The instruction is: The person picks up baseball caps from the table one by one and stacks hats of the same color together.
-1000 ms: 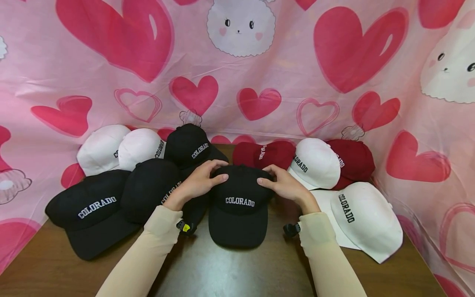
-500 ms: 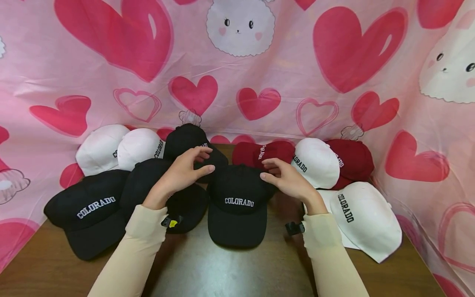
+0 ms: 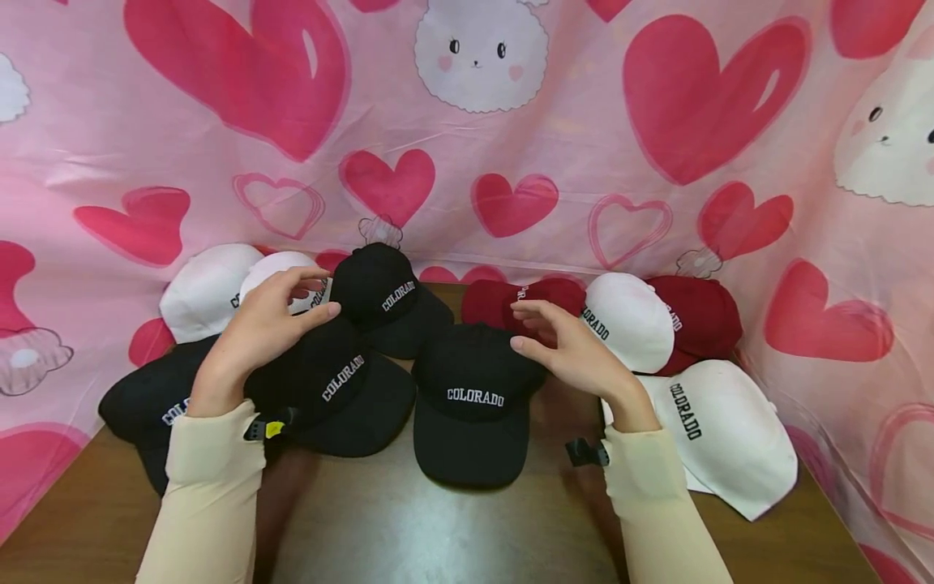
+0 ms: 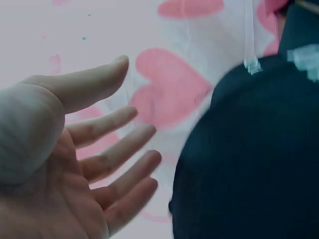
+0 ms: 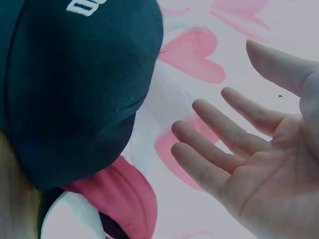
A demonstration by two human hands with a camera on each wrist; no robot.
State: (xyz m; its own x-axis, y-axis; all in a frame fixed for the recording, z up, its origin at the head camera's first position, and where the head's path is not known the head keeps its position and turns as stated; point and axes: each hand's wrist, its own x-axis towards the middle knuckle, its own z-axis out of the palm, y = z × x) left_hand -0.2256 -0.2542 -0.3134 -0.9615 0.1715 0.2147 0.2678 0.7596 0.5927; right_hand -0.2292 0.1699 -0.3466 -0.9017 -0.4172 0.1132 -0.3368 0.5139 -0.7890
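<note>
A black cap lettered COLORADO sits in the middle of the table, its brim toward me. My right hand hovers at its right upper side, fingers loosely spread and holding nothing. Over the left group of caps is my left hand, its fingers relaxed and nothing in them. Beneath and beside that hand lies a second black cap, partly hidden by it. In the left wrist view the spread left hand is apart from a dark cap. The right wrist view shows the right hand likewise apart from a black cap.
Further left are a black cap and two white caps, with another black cap behind. To the right stand white caps and dark red caps. A pink heart-patterned cloth hangs behind the wooden table.
Both hands have let go of the middle black cap. My left hand has moved left over the other caps; my right hand has shifted slightly right. The middle cap stays in place.
</note>
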